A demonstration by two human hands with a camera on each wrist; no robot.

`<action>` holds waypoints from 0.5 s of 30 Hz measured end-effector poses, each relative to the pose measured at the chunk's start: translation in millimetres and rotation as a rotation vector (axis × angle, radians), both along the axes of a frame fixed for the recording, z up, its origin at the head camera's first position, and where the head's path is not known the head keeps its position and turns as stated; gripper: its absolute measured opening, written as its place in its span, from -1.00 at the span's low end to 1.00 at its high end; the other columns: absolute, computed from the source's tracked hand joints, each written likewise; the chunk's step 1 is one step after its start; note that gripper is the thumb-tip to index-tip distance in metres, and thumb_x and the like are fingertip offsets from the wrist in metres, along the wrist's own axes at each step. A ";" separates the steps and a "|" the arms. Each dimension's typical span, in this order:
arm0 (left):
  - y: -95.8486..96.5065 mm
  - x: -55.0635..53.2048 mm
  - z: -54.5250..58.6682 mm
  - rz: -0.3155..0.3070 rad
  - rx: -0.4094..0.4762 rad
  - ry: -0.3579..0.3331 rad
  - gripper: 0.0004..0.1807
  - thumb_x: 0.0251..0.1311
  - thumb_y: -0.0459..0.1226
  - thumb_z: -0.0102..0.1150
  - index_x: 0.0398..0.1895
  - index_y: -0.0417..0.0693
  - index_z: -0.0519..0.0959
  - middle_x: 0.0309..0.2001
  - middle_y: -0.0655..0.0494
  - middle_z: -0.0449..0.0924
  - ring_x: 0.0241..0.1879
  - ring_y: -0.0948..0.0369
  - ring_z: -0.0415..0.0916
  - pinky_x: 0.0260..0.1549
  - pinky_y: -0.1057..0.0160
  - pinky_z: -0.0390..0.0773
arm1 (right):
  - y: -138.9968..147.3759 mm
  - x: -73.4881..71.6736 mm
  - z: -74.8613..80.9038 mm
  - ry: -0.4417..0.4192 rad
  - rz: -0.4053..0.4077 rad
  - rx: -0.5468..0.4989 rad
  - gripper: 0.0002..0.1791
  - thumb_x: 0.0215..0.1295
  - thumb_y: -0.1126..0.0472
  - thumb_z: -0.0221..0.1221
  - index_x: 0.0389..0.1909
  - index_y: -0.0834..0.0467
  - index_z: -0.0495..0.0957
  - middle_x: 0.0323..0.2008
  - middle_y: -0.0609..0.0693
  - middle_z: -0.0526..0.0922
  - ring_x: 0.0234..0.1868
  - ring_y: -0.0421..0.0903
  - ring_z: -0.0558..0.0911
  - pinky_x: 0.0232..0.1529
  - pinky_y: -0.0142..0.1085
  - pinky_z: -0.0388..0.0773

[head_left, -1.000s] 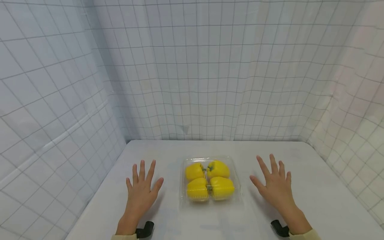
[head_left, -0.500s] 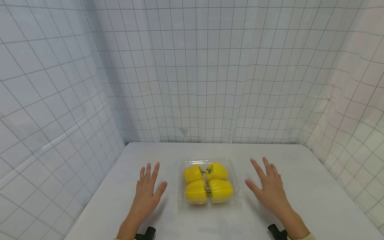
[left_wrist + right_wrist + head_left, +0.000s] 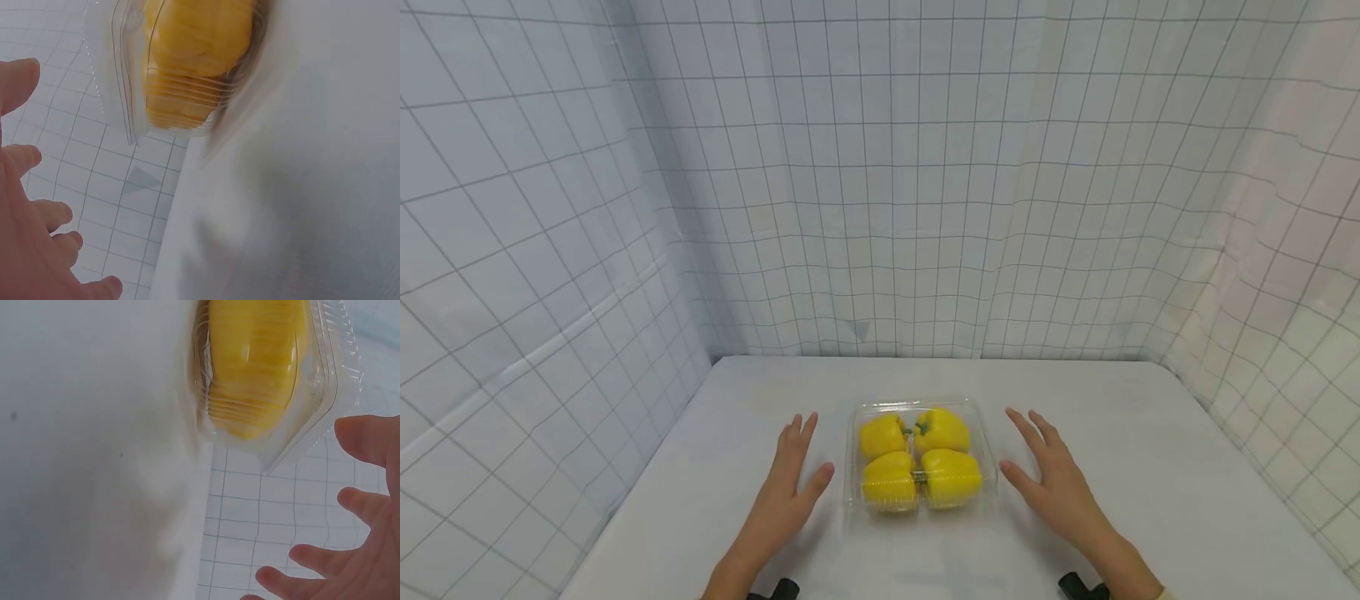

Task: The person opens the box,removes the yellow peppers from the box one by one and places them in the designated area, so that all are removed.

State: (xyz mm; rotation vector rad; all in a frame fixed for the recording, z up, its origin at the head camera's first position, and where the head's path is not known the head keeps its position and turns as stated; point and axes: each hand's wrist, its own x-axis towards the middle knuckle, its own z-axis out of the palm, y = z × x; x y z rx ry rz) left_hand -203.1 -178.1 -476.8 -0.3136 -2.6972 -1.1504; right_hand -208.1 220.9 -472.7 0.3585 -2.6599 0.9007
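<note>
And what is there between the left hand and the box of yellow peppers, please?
Nothing lies between them: the head view shows only bare white table from the left hand to the clear box. The left wrist view shows a gap too.

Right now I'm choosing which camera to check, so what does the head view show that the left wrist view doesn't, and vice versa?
Only the head view: the right hand, all four yellow peppers, and the black pieces at the wrists.

Only the left wrist view: separate tips of all five digits on the left hand, and a close, low look at the clear container.

Both: the left hand, the container with yellow inside, the white tabletop and the gridded cloth.
</note>
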 end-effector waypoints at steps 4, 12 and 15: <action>6.1 0.5 -1.7 -0.053 0.031 -0.005 -0.17 0.43 0.11 0.07 0.62 0.50 -0.13 0.63 0.10 -0.26 0.57 -0.12 -0.23 0.32 -0.46 -0.02 | -3.1 0.6 -1.8 -0.006 0.060 -0.080 -0.20 0.42 -0.03 0.23 0.58 -0.27 0.07 0.51 0.12 0.14 0.34 0.33 0.37 0.08 0.43 0.40; 17.3 3.2 -5.8 -0.115 0.095 -0.076 -0.17 0.43 0.06 0.10 0.59 0.63 -0.14 0.62 0.19 -0.17 0.56 -0.06 -0.12 0.36 -0.38 0.02 | -1.9 -0.3 -6.5 -0.109 0.185 -0.242 -0.32 0.46 0.02 0.19 0.52 -0.31 0.19 0.50 -0.16 0.20 0.19 0.06 0.57 0.13 0.02 0.58; 21.1 4.9 -7.3 -0.141 0.107 -0.112 -0.17 0.43 0.06 0.10 0.59 0.60 -0.15 0.62 0.22 -0.18 0.55 -0.04 -0.10 0.37 -0.37 0.02 | -0.5 0.1 -8.8 -0.182 0.254 -0.292 -0.35 0.48 0.10 0.18 0.52 -0.21 0.24 0.51 -0.11 0.18 0.21 0.06 0.56 0.13 -0.04 0.59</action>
